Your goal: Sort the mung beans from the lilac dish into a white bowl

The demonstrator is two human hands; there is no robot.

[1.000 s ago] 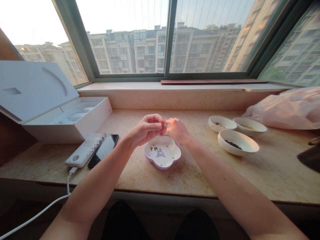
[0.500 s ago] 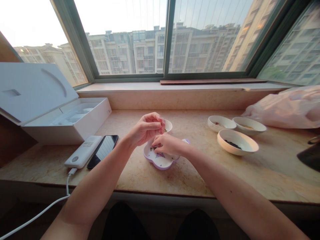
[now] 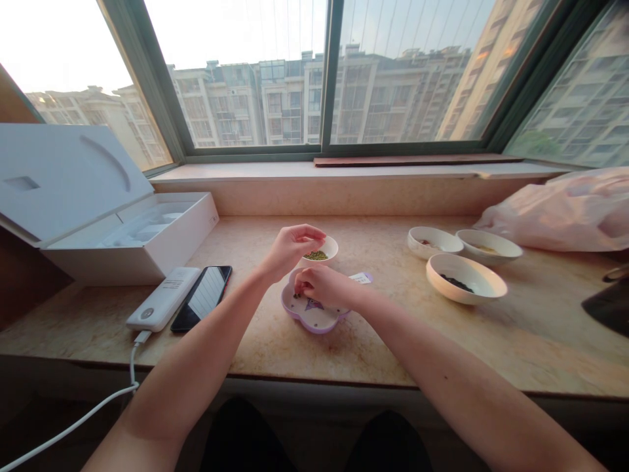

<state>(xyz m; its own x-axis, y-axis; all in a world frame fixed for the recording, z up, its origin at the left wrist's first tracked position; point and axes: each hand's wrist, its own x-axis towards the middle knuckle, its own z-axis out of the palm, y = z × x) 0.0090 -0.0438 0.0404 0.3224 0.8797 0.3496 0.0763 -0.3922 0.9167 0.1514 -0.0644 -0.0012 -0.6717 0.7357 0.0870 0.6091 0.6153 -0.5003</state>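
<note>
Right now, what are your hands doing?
Left hand raised beside small white bowl of green beans. Right hand over purple-rimmed white flower-shaped plate. White slip alongside.

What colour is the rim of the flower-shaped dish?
The dish's rim is lilac purple; it shows best in the head view.

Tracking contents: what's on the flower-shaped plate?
White purple-rimmed flower-shaped plate shows a purple owl print and dark specks; the right hand covers its upper part, so anything beneath is hidden.
</note>
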